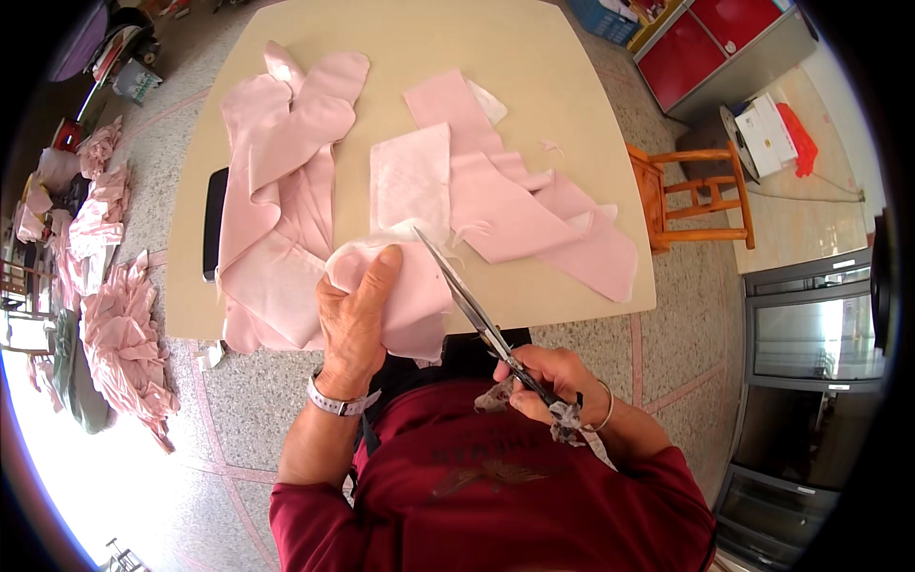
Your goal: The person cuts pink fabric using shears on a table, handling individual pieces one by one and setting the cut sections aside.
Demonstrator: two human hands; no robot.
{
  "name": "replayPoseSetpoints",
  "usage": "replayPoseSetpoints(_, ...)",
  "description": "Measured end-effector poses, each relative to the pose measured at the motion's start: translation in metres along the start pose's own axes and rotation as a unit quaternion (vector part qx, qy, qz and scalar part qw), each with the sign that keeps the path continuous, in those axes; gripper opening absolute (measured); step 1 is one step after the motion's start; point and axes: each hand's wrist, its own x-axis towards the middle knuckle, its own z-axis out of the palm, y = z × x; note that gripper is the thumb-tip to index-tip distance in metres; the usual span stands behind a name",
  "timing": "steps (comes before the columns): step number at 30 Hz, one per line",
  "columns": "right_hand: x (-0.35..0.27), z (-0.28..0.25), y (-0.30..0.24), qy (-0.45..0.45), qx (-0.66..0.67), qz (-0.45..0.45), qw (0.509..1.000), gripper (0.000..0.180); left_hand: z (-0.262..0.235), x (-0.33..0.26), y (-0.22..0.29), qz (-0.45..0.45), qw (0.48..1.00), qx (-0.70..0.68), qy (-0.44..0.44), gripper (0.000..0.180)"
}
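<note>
My left hand (357,310) is closed on a piece of pink fabric (416,291) at the table's near edge, thumb on top. In my right hand (548,377) is a pair of scissors (474,313), its handles wrapped in greyish cloth. The blades point up and to the left, with the tip beside the right upper edge of the held fabric. Whether the blades are parted is hard to make out. Just beyond lies a pale pink square of fabric (410,176). A heap of longer pink pieces (286,143) lies at the left, partly under my left hand.
More pink strips (534,205) lie across the right of the beige table (381,38). A black flat object (215,224) rests at its left edge. A wooden chair (701,195) stands at the right. Heaps of pink cloth (124,334) are on the floor at left.
</note>
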Motion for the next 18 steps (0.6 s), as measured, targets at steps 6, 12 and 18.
replayPoseSetpoints(6, 0.000, 0.001, 0.002, -0.001, 0.013, 0.001, 1.000, 0.025, -0.006, 0.004, 0.000, -0.011, 1.000, -0.009, -0.018, 0.020)
replayPoseSetpoints(12, 0.000, -0.002, 0.001, -0.014, -0.010, 0.001, 1.000, 0.026, -0.012, 0.005, 0.008, -0.017, 0.999, 0.031, -0.031, 0.022)
replayPoseSetpoints(18, 0.005, -0.009, 0.004, -0.066, 0.045, 0.015, 0.997, 0.033, -0.013, 0.004, 0.013, -0.018, 0.996, 0.067, -0.051, 0.019)
